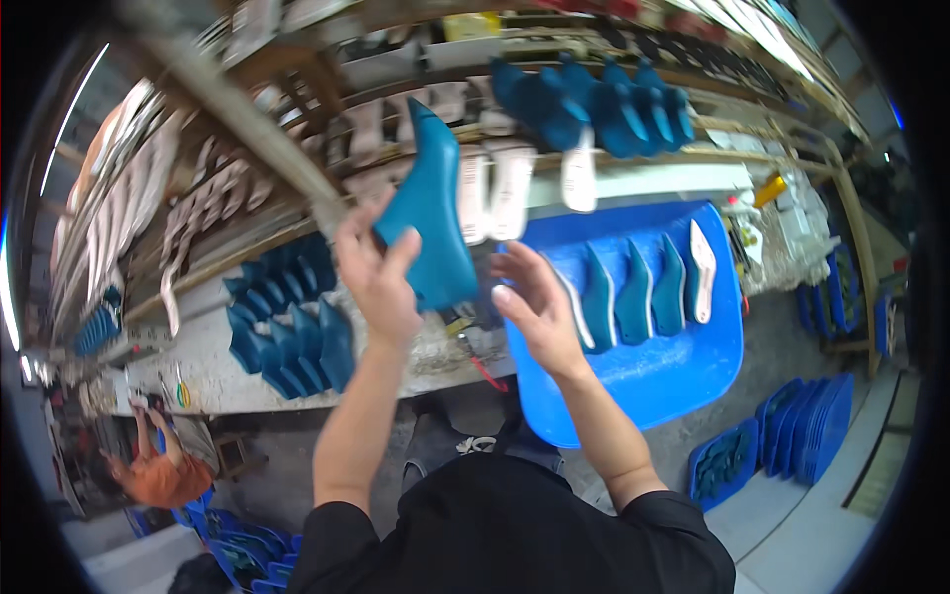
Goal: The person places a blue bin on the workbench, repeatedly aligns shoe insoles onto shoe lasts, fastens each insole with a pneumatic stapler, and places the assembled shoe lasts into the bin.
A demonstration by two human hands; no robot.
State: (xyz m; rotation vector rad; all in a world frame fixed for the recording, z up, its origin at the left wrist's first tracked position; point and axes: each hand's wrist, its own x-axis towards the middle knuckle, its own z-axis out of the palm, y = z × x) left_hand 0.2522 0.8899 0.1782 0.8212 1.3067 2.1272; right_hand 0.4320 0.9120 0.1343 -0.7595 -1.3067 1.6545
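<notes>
Two bare hands are raised in the head view, above a long pale worktop (198, 371). The left hand (376, 272) grips a teal shoe last (427, 213), its fingers (401, 252) wrapped around the lower part while the pointed end stands up and leans slightly left. The right hand (534, 307) is just beside the last and apart from it, palm turned toward it, its fingers (515, 262) spread wide and holding nothing.

Right of the hands lies a big blue tray (643, 381), tilted, with four more lasts (633, 292) standing in a row in it; some show pale soles. On the worktop to the left sits a cluster of teal lasts (287, 332), packed close together. Above, a wooden rack (693, 153) carries another row of blue lasts (604, 104) and several pale insoles (510, 183) hanging toes down. More pale pieces (119, 213) hang on the far left.

At the lower right, stacked blue trays (807, 426) stand on the floor. At the lower left, another person in an orange top (158, 475) works well apart from the hands. The wearer's black sleeves (515, 535) fill the bottom edge.
</notes>
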